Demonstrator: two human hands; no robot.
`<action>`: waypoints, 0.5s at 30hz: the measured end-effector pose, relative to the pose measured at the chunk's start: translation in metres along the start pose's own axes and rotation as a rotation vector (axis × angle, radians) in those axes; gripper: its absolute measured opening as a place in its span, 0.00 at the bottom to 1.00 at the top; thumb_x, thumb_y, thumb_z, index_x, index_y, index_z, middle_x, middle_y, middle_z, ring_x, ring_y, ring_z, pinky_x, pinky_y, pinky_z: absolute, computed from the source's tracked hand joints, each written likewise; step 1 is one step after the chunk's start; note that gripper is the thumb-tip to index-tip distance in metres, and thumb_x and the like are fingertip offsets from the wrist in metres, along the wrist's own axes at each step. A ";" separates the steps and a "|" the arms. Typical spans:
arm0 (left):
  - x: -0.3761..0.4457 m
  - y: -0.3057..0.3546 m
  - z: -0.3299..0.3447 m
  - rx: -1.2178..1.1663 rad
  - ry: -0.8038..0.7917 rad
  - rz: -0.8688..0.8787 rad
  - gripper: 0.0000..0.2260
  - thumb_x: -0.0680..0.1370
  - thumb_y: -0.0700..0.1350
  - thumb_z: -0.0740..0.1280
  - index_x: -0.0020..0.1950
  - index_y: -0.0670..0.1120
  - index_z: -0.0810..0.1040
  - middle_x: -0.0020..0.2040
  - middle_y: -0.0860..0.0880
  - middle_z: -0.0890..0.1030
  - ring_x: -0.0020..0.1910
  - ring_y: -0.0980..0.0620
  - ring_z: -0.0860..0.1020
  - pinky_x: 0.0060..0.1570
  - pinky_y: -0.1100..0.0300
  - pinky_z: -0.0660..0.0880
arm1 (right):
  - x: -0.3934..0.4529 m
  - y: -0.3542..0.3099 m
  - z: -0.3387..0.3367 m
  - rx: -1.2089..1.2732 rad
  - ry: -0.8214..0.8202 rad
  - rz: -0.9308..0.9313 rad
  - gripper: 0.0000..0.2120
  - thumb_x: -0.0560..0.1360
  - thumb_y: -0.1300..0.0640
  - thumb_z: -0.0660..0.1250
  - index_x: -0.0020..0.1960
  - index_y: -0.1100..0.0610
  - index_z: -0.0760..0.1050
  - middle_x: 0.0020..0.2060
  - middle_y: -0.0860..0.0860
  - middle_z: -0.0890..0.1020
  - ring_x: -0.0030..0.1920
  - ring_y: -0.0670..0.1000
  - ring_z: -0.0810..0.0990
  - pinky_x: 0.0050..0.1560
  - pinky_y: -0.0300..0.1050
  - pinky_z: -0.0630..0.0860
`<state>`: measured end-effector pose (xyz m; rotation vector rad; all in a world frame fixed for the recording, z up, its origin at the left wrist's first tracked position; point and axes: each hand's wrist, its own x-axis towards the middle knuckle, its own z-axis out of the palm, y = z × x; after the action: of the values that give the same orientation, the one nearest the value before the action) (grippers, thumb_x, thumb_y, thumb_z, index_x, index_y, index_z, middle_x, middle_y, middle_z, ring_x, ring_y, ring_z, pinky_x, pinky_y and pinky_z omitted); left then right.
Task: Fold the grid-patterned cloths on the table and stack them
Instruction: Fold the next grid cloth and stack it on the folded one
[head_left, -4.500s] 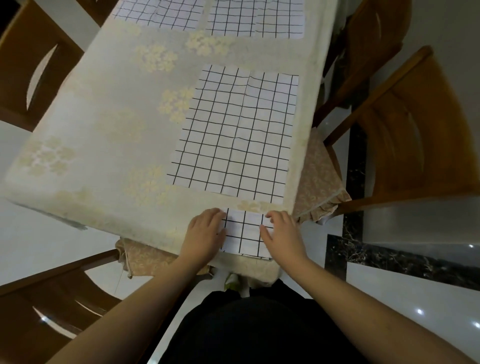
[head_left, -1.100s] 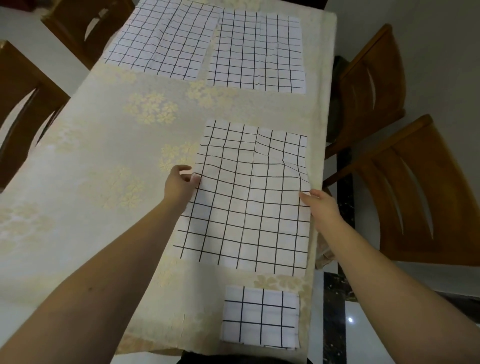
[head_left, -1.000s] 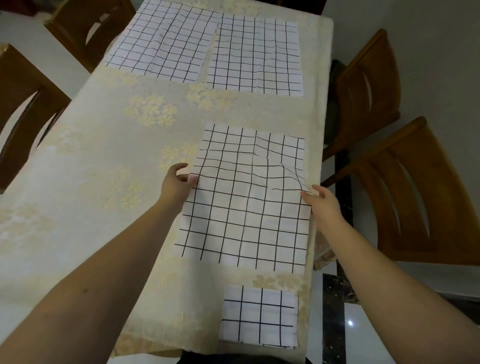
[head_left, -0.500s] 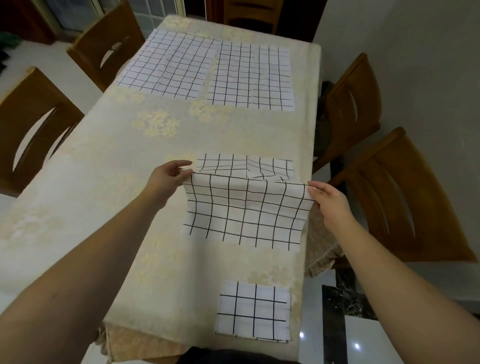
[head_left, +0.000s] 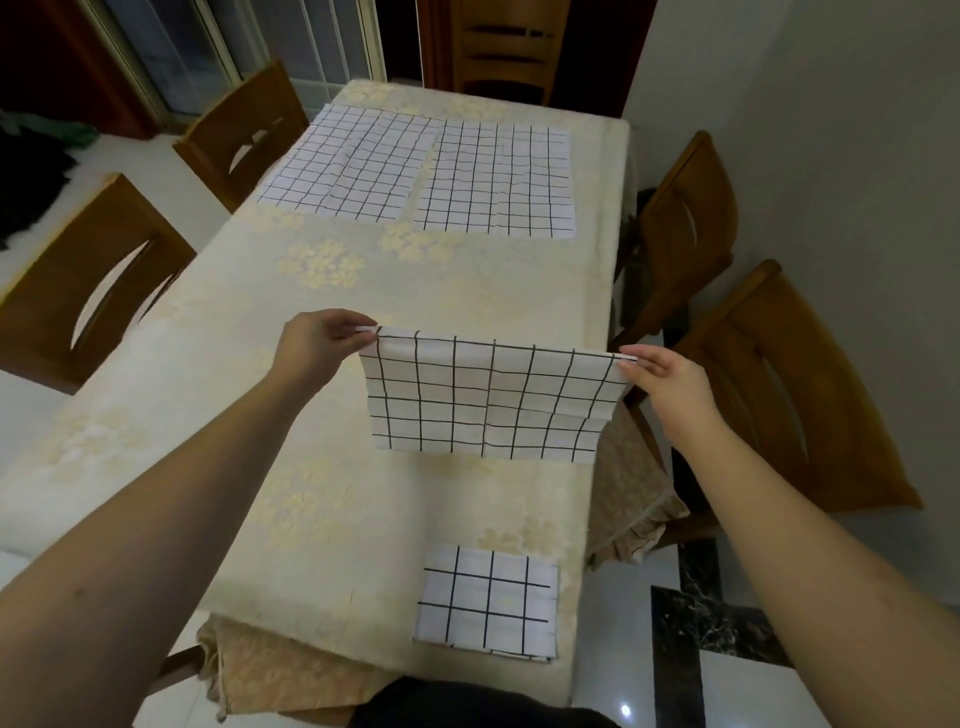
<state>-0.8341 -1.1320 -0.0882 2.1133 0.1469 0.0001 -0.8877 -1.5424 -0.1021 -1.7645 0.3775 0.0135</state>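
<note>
**A:** Where does it stand? Start with the surface.

**B:** A long table (head_left: 171, 415) under a pale floral cover, wooden chairs (head_left: 810, 395) along both sides. Two unfolded cloths (head_left: 493, 182) lie flat side by side at the far end. One folded cloth (head_left: 485, 603) sits at the near edge, a small square and the base of the stack.

**A:** And the cloth being worked?

**B:** The held cloth (head_left: 488, 397) hangs doubled over above the middle of the table. The left hand (head_left: 317, 348) pinches its upper left corner between thumb and fingertips; the right hand (head_left: 662, 376) pinches the upper right corner the same way. Both layers appear to be caught in each pinch, though at the right corner I cannot be sure.

**A:** How should this fold be finished?

**B:** Procedure, as I judge it:
1. Keep the top edge taut between the two pinches so the grid lines run straight.
2. Check the lower hems. The two layers look slightly offset on the right; align them before laying down.
3. Lower the cloth flat to the table, hems first, and smooth outward from the centre.
4. Fold again to match the square at the near edge, then place it squarely on top.

**A:** Risk?

**B:** Uneven tension will skew the crease.
</note>
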 end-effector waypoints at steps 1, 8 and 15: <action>-0.003 0.003 0.000 0.017 0.014 0.011 0.07 0.73 0.43 0.75 0.43 0.56 0.82 0.40 0.58 0.84 0.38 0.70 0.79 0.40 0.77 0.71 | -0.001 -0.002 -0.002 -0.035 0.010 -0.025 0.12 0.75 0.58 0.71 0.59 0.55 0.80 0.51 0.49 0.83 0.53 0.44 0.80 0.50 0.34 0.73; -0.016 0.018 -0.004 0.228 0.068 0.083 0.03 0.76 0.47 0.71 0.47 0.48 0.81 0.43 0.53 0.78 0.39 0.59 0.76 0.37 0.64 0.69 | -0.003 -0.011 -0.012 -0.261 0.058 -0.134 0.06 0.75 0.50 0.70 0.51 0.48 0.81 0.51 0.44 0.80 0.52 0.43 0.75 0.48 0.38 0.70; -0.035 0.022 -0.020 0.120 -0.051 -0.003 0.06 0.79 0.48 0.68 0.49 0.47 0.81 0.47 0.51 0.84 0.43 0.54 0.79 0.39 0.59 0.71 | -0.011 -0.010 -0.017 -0.222 -0.095 -0.092 0.09 0.77 0.52 0.67 0.57 0.52 0.79 0.50 0.44 0.83 0.50 0.39 0.78 0.46 0.32 0.69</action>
<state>-0.8679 -1.1295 -0.0569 2.2307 0.1223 -0.0665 -0.8993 -1.5543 -0.0863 -1.9909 0.2322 0.0752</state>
